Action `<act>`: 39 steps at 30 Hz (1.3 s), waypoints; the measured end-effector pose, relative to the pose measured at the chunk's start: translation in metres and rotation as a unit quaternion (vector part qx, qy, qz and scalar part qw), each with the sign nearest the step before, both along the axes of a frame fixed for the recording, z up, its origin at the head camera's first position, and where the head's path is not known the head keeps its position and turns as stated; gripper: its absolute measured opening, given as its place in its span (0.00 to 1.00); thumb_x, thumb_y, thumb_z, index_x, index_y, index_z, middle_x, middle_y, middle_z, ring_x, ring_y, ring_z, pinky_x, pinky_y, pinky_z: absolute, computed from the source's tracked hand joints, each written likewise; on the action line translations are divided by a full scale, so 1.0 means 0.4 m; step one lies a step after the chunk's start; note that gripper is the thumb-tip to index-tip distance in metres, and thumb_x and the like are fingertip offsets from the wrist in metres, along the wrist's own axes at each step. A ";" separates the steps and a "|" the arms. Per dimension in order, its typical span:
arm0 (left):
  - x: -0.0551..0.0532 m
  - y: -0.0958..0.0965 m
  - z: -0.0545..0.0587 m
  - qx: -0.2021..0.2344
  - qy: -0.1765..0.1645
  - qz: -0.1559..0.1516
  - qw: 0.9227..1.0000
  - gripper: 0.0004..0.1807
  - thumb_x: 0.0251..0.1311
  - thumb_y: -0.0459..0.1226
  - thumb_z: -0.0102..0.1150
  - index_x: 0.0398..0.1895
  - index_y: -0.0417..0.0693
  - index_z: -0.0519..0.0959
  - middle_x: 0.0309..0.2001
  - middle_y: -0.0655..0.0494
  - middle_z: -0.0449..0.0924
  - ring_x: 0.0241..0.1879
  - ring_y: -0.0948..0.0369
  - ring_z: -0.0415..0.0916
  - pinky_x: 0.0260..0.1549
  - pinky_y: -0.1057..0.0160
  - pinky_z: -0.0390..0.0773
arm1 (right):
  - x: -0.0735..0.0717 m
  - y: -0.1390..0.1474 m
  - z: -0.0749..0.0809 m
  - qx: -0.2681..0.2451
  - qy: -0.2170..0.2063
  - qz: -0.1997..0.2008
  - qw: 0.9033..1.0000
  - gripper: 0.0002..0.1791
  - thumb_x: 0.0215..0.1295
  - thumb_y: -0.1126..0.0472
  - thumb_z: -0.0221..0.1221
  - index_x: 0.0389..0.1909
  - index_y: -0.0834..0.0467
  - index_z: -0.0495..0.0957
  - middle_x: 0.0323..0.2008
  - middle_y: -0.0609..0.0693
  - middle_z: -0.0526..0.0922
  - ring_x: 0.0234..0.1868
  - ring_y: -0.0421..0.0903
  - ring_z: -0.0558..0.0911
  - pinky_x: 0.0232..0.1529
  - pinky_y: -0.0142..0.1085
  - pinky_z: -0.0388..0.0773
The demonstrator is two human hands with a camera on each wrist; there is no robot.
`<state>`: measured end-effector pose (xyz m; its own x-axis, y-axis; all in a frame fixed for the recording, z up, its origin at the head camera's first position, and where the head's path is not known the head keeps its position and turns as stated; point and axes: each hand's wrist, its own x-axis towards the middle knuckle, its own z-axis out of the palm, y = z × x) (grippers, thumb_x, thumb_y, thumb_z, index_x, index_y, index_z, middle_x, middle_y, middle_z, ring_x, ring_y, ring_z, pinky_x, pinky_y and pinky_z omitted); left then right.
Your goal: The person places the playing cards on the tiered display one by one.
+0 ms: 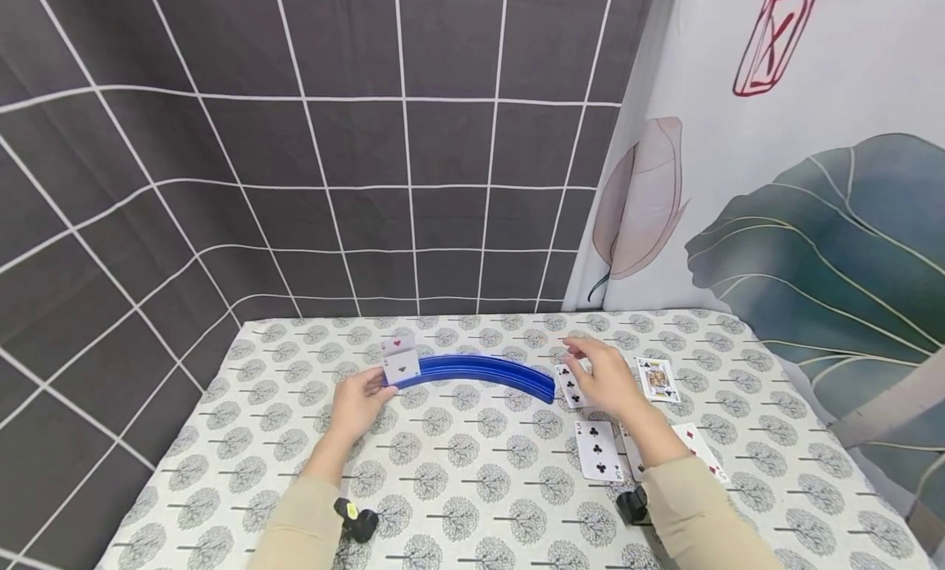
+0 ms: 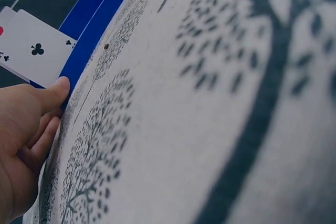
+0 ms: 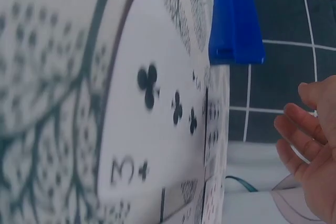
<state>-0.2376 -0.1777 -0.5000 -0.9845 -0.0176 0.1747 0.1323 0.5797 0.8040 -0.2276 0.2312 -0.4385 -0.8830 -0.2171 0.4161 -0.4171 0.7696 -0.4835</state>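
My left hand (image 1: pixel 358 406) grips the left end of a curved blue card holder (image 1: pixel 472 367), thumb on its front edge in the left wrist view. Two playing cards stand upright in that end: an ace of clubs (image 2: pixel 38 48) in front, with a red heart card (image 1: pixel 397 342) showing behind it. My right hand (image 1: pixel 604 375) hovers by the holder's right end, fingers loosely bent with nothing between them. Partly covered beneath it in the head view lies a clubs card (image 1: pixel 570 387). Nearer me, a three of clubs (image 1: pixel 599 452) lies face up.
A face card (image 1: pixel 658 380) lies right of my right hand. A diamonds card (image 1: pixel 699 450) and another card (image 1: pixel 632 453) are partly hidden by my right forearm. The tree-patterned tablecloth (image 1: pixel 472 504) reaches back to a dark grid curtain (image 1: pixel 458 143).
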 end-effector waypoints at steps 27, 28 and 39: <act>-0.001 -0.001 0.002 0.004 0.002 -0.001 1.000 0.25 0.60 0.33 0.70 0.59 0.33 0.78 0.51 0.36 0.84 0.52 0.44 0.84 0.54 0.54 0.84 | 0.014 0.156 -0.014 0.033 -0.028 -0.052 0.998 0.22 0.69 0.67 0.60 0.61 0.71 0.73 0.51 0.69 0.82 0.49 0.66 0.82 0.54 0.64 0.78; -0.001 0.000 0.002 0.005 0.003 -0.002 1.000 0.25 0.60 0.32 0.70 0.59 0.32 0.78 0.50 0.36 0.84 0.51 0.44 0.84 0.54 0.54 0.84 | 0.014 0.161 -0.014 0.034 -0.032 -0.055 0.997 0.22 0.69 0.67 0.60 0.62 0.71 0.73 0.52 0.69 0.82 0.50 0.67 0.82 0.55 0.64 0.78; 0.001 0.004 0.011 0.000 0.004 -0.003 1.000 0.25 0.60 0.33 0.70 0.60 0.32 0.78 0.50 0.36 0.84 0.51 0.44 0.84 0.53 0.54 0.84 | 0.025 0.218 -0.017 0.047 -0.064 -0.076 0.994 0.23 0.71 0.65 0.59 0.64 0.70 0.71 0.52 0.72 0.80 0.49 0.69 0.81 0.53 0.66 0.78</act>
